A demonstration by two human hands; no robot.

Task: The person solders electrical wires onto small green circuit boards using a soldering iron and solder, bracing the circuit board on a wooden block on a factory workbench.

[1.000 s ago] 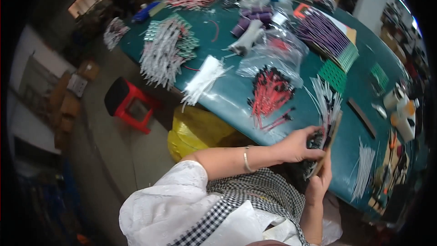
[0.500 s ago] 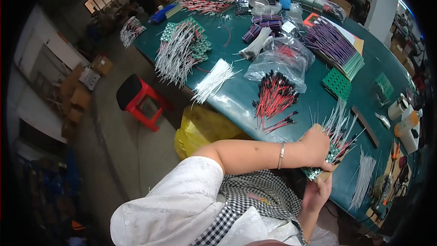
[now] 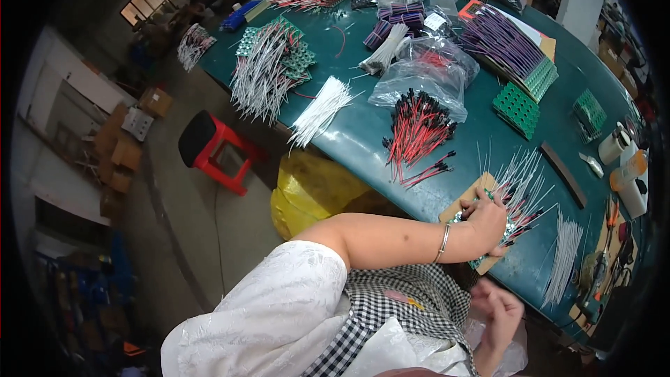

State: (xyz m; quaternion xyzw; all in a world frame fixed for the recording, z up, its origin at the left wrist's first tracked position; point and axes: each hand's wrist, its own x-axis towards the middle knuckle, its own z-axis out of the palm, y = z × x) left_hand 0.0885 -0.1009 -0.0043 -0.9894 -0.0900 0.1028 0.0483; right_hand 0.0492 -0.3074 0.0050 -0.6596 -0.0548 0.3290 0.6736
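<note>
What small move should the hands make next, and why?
Probably bring the right hand up to the board. The left hand presses on the wired pieces there, while the right hangs below the table edge, holding nothing I can see.

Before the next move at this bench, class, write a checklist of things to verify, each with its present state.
1. Left hand rests on the small green boards with white wires: ok.
2. Those boards lie on the brown card, on the green table: ok.
3. Right hand is free, off the table: ok; whether it holds anything: cannot tell.
4. Loose white wires lie beside the work: ok.
5. Red and black wires sit apart from the boards: ok.
6. Card overhangs the table edge: cannot tell.
</note>
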